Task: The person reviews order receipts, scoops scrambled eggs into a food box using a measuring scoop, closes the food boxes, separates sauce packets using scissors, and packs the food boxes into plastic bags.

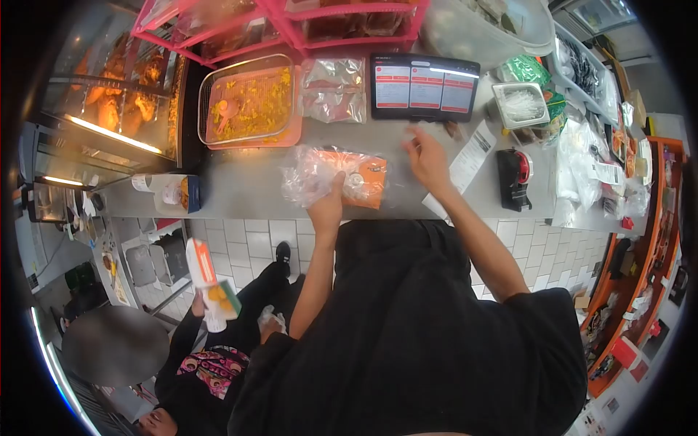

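An orange box (371,180) sits inside a clear plastic bag (304,174) on the steel counter, the loose part of the bag bunched to its left. My left hand (329,207) grips the bag against the box's near left side, thumb on top. Over the counter, just below the tablet (424,89), is my right hand (427,156); its fingertips are blurred but look apart, with nothing visible in them. Right of that hand lies a long printed receipt (471,161). A black tape dispenser (515,180) with a red part stands farther right.
A wire basket (247,102) of yellow food bits and flat clear packets (333,91) lie behind. Pink racks (349,14) rise at the back; a lit chicken cabinet (116,102) is left. A small food box (182,193) stands at the edge. Another person (211,363) holds cartons nearby.
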A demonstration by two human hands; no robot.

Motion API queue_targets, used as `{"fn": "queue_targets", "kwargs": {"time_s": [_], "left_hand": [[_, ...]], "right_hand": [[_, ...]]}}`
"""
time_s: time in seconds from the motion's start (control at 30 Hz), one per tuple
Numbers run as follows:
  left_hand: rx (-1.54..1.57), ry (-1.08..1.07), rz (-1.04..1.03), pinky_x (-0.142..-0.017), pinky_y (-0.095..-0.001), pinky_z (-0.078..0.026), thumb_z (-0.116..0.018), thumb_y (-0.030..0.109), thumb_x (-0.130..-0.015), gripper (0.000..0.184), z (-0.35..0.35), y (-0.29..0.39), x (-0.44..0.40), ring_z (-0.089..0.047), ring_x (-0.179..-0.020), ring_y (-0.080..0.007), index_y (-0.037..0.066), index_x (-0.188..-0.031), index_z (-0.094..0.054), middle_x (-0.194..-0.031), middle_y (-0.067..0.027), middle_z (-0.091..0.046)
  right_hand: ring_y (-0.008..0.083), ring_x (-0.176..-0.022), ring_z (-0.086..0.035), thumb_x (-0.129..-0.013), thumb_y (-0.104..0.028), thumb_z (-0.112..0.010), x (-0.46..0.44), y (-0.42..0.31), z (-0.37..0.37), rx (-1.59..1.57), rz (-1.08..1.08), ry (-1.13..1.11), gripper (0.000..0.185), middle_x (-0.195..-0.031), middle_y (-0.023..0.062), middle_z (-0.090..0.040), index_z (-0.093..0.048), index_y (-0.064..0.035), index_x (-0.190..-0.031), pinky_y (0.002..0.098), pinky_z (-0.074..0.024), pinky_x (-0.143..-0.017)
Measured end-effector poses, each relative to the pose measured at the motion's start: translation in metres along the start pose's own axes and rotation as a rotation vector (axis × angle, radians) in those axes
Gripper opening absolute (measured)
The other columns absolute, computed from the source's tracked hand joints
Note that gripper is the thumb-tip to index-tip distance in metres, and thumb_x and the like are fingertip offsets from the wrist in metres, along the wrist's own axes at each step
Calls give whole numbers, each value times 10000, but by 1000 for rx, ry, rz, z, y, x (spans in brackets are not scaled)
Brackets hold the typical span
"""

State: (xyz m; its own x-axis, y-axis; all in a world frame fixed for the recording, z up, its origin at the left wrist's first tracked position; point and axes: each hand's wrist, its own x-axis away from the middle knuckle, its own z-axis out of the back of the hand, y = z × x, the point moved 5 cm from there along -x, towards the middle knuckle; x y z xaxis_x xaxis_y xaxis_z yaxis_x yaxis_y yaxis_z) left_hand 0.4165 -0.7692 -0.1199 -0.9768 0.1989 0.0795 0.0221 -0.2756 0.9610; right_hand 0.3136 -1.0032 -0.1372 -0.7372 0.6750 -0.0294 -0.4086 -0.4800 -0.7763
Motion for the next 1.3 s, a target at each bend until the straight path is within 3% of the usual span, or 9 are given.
{"fn": "queue_targets", "kwargs": {"time_s": [0.1,0.27,0.43,0.57,0.7,0.87,0.97,1.13,1.3], "left_hand": [[70,-25,39,-784,-306,-480,-749,180,-862,342,6,-1,2,-584,-881,-148,-20,-1092,-596,-1017,-70,-632],[45,-253,237,-754,-290,-478,-749,242,-863,326,28,-30,22,-574,-824,-128,6,-1043,-613,-937,-47,-632],[-434,-890,359,-671,-291,-476,-702,323,-885,293,15,15,55,-567,-697,-137,39,-930,-645,-730,-39,-605],[-429,-928,289,-660,-338,-483,-697,320,-874,300,8,30,56,-606,-691,-189,27,-901,-637,-751,-82,-639],[-345,-990,165,-705,-336,-494,-698,312,-878,289,4,16,52,-625,-760,-200,33,-941,-660,-813,-99,-666],[-282,-1133,116,-711,-340,-492,-686,303,-888,282,-25,37,51,-625,-767,-210,30,-947,-651,-835,-105,-667],[-178,-1166,124,-721,-342,-502,-680,322,-896,299,-71,22,61,-628,-781,-196,31,-958,-655,-861,-94,-674],[-117,-1205,467,-957,-318,-443,-494,479,-1002,607,-142,-15,73,-563,-1135,-217,-35,-1325,-475,-1239,-168,-596],[495,-1274,708,-761,-353,-574,-570,200,-980,381,-165,18,72,-668,-911,-199,-21,-1285,-514,-1119,-133,-659]], "right_hand": [[399,-873,-637,-920,-262,-578,-20,22,2,294,-124,-52,514,-939,220,-652,-457,-174,-1412,480,-505,-765],[410,-888,-644,-917,-303,-573,-24,18,5,329,-196,-4,566,-973,233,-649,-402,-217,-1450,498,-508,-766],[411,-898,-643,-908,-302,-582,-26,17,7,324,-180,38,546,-1000,236,-648,-437,-181,-1421,503,-506,-775],[412,-1258,-472,-880,-348,-647,8,39,27,335,-111,129,541,-1314,270,-533,-539,-102,-1350,475,-400,-1028],[417,-1227,-467,-757,-381,-779,75,31,57,556,-24,70,623,-1294,252,-536,-599,-115,-1291,507,-380,-1013],[332,-1073,-576,-798,-51,-702,131,75,46,455,149,191,186,-1108,116,-648,-704,-81,-981,424,-449,-925],[316,-1047,-594,-820,-25,-656,134,74,52,254,40,172,184,-1070,116,-645,-712,-77,-987,422,-473,-873],[317,-1010,-598,-745,36,-697,155,-34,72,105,134,75,248,-1032,102,-638,-717,-97,-954,401,-491,-861],[337,-1097,-580,-728,-75,-787,173,-65,82,-75,163,-126,291,-1148,125,-625,-725,-124,-1009,408,-483,-916]]}}
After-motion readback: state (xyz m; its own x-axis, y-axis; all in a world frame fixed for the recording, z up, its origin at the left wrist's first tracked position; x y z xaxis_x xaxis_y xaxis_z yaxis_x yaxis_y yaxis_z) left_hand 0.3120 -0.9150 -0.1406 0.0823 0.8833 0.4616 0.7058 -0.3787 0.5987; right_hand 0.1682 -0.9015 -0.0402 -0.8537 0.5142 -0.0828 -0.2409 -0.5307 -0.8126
